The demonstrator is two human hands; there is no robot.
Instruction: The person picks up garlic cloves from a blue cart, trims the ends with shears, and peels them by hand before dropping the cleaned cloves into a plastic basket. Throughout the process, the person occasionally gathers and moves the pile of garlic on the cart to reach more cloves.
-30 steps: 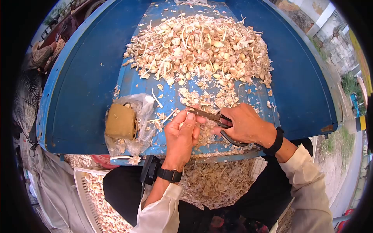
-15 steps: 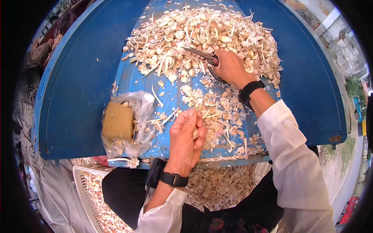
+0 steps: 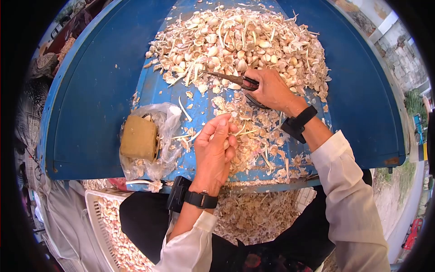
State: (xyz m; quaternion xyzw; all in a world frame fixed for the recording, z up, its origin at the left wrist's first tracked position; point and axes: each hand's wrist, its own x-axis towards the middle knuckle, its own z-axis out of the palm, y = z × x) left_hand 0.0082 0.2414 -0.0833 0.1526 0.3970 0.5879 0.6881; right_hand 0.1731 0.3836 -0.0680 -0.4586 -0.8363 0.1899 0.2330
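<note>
Right hand [image 3: 274,90] grips dark scissors [image 3: 233,79] at the near edge of a garlic heap [image 3: 240,43]; left hand [image 3: 212,154], nearer the body, curls around a mostly hidden clove [image 3: 226,144].

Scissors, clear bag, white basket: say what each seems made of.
Scissors: probably steel blades, greyish brown and dull; smooth black handles, perhaps plastic. Bag: thin plastic film, judging by its see-through, shiny creases. Basket: likely moulded plastic, given its smooth rim and regular slots.

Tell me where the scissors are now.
In the head view, the scissors are in the right hand, pointing left, at the near edge of the garlic pile and beyond the left hand.
</note>
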